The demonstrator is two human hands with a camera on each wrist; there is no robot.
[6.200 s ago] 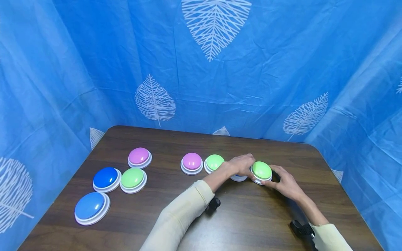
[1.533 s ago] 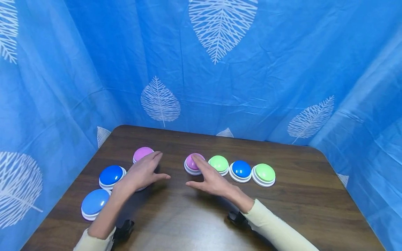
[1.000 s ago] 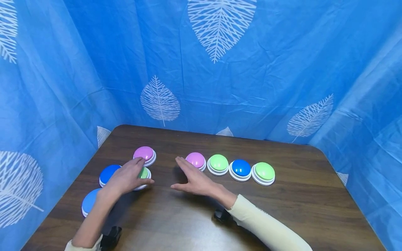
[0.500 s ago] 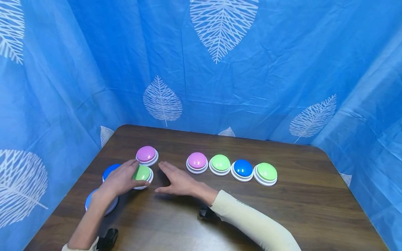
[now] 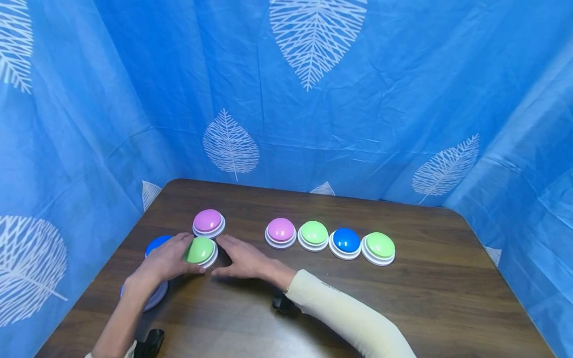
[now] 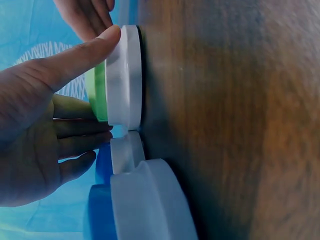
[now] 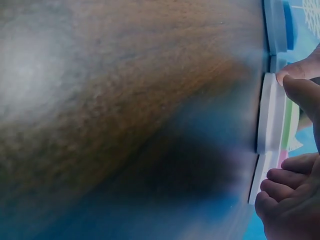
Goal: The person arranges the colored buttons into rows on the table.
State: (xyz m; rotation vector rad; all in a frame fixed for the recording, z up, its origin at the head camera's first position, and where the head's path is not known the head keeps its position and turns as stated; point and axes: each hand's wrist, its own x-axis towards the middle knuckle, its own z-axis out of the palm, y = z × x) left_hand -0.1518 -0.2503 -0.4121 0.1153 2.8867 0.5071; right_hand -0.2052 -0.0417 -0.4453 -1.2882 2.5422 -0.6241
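A push button with a green dome and a white round base sits on the table at the left, between my two hands. My left hand is at its left side, fingers fairly straight; in the left wrist view its thumb lies along the white base, with fingertips by the opposite edge. My right hand reaches in from the right with spread fingers, index fingertip close to the base. Just behind is a pink button. Two blue buttons, a darker one and a larger one, are partly hidden by my left hand and forearm.
Farther right stands a row of buttons: pink, green, blue and green. The brown wooden table meets a blue curtain with white leaf prints at the back and sides.
Earlier both hands were at the rightmost green button. They have since moved left, the right hand passing the pink button, and now flank the left green button. The buttons look unmoved lately.
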